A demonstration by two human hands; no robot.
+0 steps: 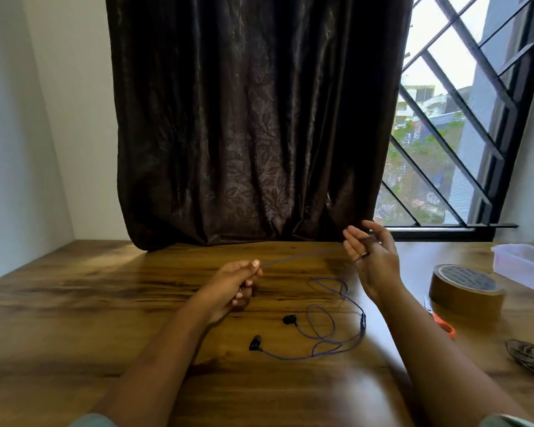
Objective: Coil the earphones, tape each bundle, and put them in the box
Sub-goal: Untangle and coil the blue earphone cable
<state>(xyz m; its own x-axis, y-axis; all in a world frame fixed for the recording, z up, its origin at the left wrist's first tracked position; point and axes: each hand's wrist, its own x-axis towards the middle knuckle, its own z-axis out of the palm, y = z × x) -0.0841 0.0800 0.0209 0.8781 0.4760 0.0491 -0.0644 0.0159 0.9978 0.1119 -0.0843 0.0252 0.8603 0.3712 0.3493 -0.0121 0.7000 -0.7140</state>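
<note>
Purple-corded earphones [321,337] with two black earbuds lie in loose loops on the wooden table [105,303]. One stretch of the cord runs taut through the air between my hands. My left hand [235,282] pinches that cord between thumb and curled fingers. My right hand [370,257] is raised with the palm turned toward me, fingers spread, and the cord's plug end lies across its fingers. A roll of brown tape [466,288] stands to the right. The translucent plastic box [524,266] sits at the far right edge.
Orange-handled scissors [441,322] lie just in front of the tape roll. A dark patterned object [530,359] rests at the right edge. A dark curtain [253,118] hangs down to the table's back edge, with a barred window [460,118] beside it.
</note>
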